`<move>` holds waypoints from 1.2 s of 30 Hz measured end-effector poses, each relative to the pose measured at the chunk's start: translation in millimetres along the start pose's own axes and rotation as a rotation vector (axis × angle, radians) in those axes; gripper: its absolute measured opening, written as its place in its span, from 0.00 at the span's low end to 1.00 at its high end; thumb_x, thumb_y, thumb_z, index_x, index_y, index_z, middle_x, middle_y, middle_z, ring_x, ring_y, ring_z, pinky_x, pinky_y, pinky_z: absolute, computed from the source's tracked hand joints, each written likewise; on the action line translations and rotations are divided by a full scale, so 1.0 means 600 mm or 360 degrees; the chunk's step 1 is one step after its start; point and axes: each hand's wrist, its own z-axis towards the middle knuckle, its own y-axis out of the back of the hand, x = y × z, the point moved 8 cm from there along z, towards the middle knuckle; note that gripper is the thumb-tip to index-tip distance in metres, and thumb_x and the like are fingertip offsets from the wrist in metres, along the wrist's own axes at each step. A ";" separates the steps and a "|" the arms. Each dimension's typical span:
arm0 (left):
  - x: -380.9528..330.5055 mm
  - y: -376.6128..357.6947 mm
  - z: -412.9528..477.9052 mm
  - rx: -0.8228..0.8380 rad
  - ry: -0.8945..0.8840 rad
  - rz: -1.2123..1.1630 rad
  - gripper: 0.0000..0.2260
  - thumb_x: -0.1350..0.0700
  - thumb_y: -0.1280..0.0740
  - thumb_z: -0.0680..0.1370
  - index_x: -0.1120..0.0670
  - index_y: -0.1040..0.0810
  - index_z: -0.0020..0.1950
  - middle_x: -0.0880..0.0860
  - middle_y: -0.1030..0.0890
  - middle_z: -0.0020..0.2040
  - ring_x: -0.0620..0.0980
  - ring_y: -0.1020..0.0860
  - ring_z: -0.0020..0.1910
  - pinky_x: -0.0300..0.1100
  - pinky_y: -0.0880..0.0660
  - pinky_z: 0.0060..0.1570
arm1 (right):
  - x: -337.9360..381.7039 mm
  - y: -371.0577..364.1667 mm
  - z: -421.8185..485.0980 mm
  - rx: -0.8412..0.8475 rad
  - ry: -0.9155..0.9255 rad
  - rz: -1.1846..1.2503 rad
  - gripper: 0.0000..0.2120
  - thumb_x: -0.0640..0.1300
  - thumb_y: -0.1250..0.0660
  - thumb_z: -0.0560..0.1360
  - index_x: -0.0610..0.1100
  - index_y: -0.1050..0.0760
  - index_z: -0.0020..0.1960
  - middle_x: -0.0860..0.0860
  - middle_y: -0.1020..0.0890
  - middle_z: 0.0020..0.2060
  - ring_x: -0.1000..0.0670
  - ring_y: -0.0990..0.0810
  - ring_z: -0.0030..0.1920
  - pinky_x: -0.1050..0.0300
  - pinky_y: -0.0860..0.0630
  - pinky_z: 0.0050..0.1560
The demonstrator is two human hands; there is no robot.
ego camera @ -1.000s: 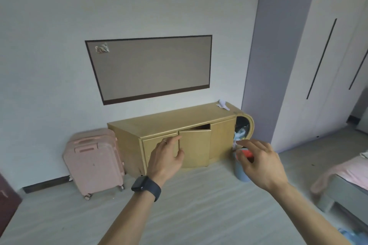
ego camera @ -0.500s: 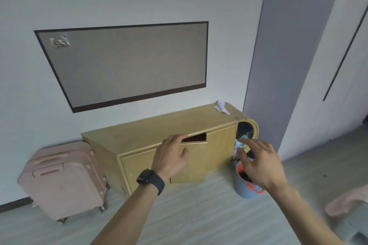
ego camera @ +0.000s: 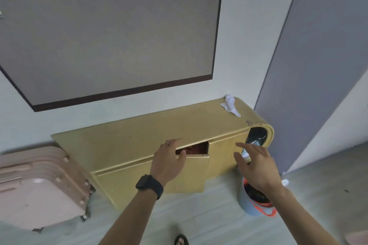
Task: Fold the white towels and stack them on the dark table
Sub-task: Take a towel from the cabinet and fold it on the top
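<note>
No white towel stack and no dark table are in view. A low yellow cabinet [ego camera: 139, 137] stands against the wall, its middle door [ego camera: 196, 173] ajar. My left hand [ego camera: 169, 160], with a black watch on the wrist, reaches to the top edge of that door with relaxed fingers; I cannot tell whether it touches. My right hand [ego camera: 255, 167] hovers with spread fingers in front of the cabinet's right door and holds nothing. A small crumpled white cloth [ego camera: 231, 104] lies on the cabinet's top at its right end.
A pink suitcase [ego camera: 37, 189] stands left of the cabinet. A grey bucket with an orange rim [ego camera: 253, 203] sits on the floor under my right hand. A grey and white wardrobe [ego camera: 318, 61] fills the right side. A dark-framed panel [ego camera: 111, 40] hangs on the wall.
I have come closer to the cabinet, which now looks larger. Both hands have stretched toward its doors, the left one reaching the ajar door's top edge.
</note>
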 end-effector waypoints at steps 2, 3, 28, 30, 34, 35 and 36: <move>0.031 -0.040 0.070 0.0058 0.0042 -0.0017 0.20 0.48 0.39 0.80 0.47 0.30 0.73 0.46 0.27 0.70 0.46 0.30 0.69 0.47 0.31 0.68 | -0.023 -0.043 0.062 0.0046 -0.0043 -0.0025 0.18 0.55 0.35 0.78 0.54 0.24 0.66 0.52 0.20 0.62 0.46 0.30 0.68 0.43 0.27 0.63; 0.045 -0.058 0.104 0.0095 0.0068 -0.0022 0.20 0.48 0.40 0.80 0.46 0.30 0.73 0.46 0.27 0.70 0.47 0.31 0.69 0.47 0.32 0.69 | -0.037 -0.063 0.091 0.0073 -0.0095 -0.0029 0.18 0.54 0.35 0.78 0.53 0.24 0.66 0.52 0.20 0.62 0.46 0.30 0.67 0.43 0.27 0.64; 0.157 -0.507 0.725 0.0680 0.0599 0.0372 0.24 0.51 0.41 0.79 0.46 0.38 0.76 0.53 0.35 0.77 0.54 0.36 0.74 0.49 0.39 0.72 | -0.516 -0.439 0.762 0.0844 -0.0706 -0.0144 0.22 0.53 0.37 0.78 0.46 0.30 0.69 0.46 0.23 0.63 0.42 0.25 0.63 0.46 0.28 0.60; 0.175 -0.539 0.761 0.0651 0.0645 0.0385 0.26 0.49 0.41 0.79 0.45 0.40 0.77 0.52 0.37 0.78 0.54 0.38 0.75 0.49 0.41 0.73 | -0.552 -0.468 0.818 0.0827 -0.0714 -0.0207 0.23 0.53 0.37 0.78 0.46 0.32 0.71 0.45 0.25 0.65 0.41 0.26 0.64 0.45 0.29 0.62; 0.205 -0.627 0.810 0.0701 0.0672 0.0433 0.30 0.45 0.42 0.80 0.43 0.50 0.80 0.53 0.47 0.81 0.54 0.46 0.79 0.52 0.48 0.76 | -0.619 -0.536 0.883 0.0872 -0.0711 -0.0291 0.24 0.50 0.36 0.79 0.45 0.34 0.72 0.46 0.31 0.70 0.40 0.27 0.64 0.45 0.29 0.60; 0.209 -0.648 0.818 0.0721 0.0677 0.0446 0.31 0.44 0.43 0.81 0.42 0.53 0.80 0.51 0.51 0.81 0.54 0.50 0.79 0.54 0.51 0.77 | -0.633 -0.551 0.890 0.0891 -0.0711 -0.0311 0.23 0.50 0.36 0.79 0.46 0.34 0.72 0.47 0.31 0.70 0.40 0.28 0.63 0.45 0.29 0.60; 0.215 -0.670 0.824 0.0741 0.0680 0.0458 0.31 0.43 0.44 0.81 0.41 0.56 0.80 0.50 0.54 0.81 0.53 0.54 0.80 0.55 0.54 0.77 | -0.645 -0.564 0.896 0.0894 -0.0703 -0.0327 0.21 0.50 0.37 0.80 0.48 0.33 0.71 0.48 0.31 0.70 0.40 0.29 0.63 0.45 0.29 0.60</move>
